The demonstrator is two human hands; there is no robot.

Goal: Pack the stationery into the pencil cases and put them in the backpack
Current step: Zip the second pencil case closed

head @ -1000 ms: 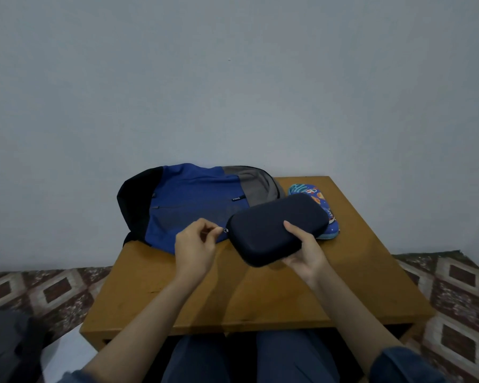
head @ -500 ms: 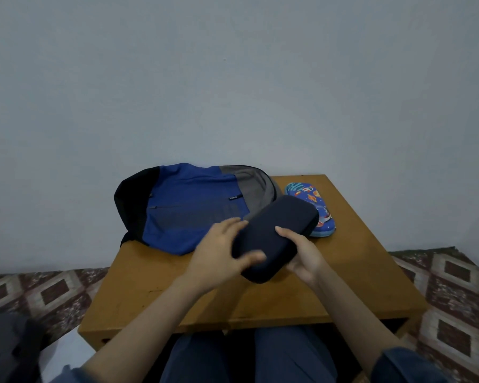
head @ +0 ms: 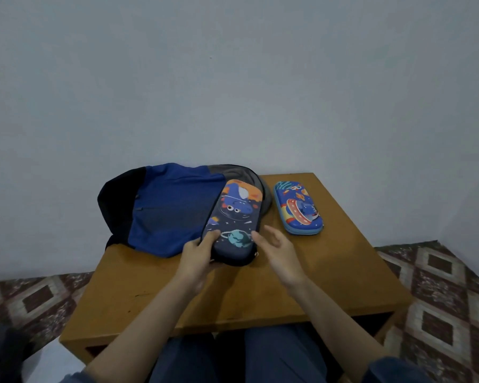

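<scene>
Left hand (head: 197, 255) grips the near end of the dark space-print pencil case (head: 233, 217), thumb on top, case shut & print-side up over the blue backpack (head: 166, 208) lying flat on the counter (head: 260, 294). Right hand (head: 277, 251) is open w/ fingers relaxed, just beside the case, holding nothing. A light-blue pencil case (head: 297, 207) lies shut on the counter right of the backpack; contents not visible.

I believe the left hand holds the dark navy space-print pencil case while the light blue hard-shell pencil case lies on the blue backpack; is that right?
No: the head view shows the light blue hard-shell pencil case lying on the wooden table, right of the blue backpack. The left hand does hold the dark navy space-print pencil case.
</scene>
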